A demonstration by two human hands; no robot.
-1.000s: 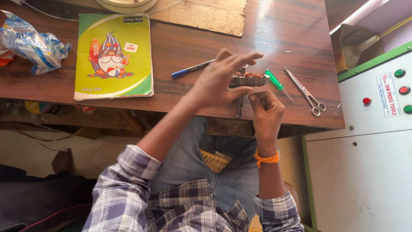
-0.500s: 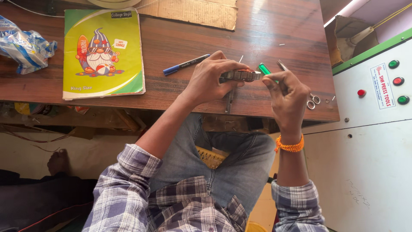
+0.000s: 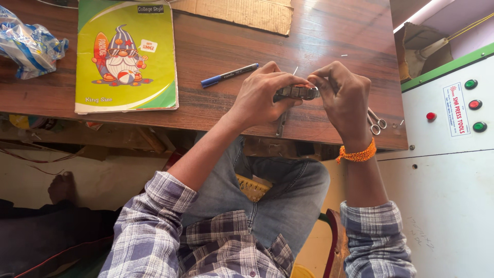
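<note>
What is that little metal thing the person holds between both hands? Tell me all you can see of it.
The small metal piece is a short, flat, grey bar with a shiny, segmented-looking face, and most of it is hidden by fingers. It lies level, held just above the near edge of the wooden desk. The left hand pinches its left end and the right hand grips its right end from above. A thin dark strip hangs below it over the desk edge. What kind of object it is cannot be told.

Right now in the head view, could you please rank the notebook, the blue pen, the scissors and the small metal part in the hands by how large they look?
1. Yellow-green notebook, by far the largest.
2. Blue pen.
3. Small metal part and scissors: unsure. The left hand and right hand cover much of both, and the part is held nearer the camera.
</note>
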